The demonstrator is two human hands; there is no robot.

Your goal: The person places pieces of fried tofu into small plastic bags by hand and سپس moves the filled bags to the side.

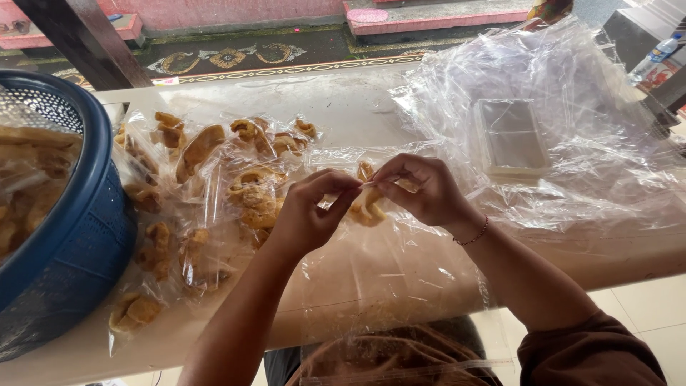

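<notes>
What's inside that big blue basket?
The blue basket holds golden-brown fried crackers under clear plastic. Only the top layer shows; the basket's wall and the picture's edge hide whatever lies deeper.

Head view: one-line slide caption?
Both hands, left hand and right hand, pinch a small clear plastic bag of golden fried crackers above a pale table, beside a blue plastic basket.

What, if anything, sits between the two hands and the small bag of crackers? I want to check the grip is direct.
Nothing visible: the left hand and right hand both pinch the top of the clear bag of crackers directly.
</notes>
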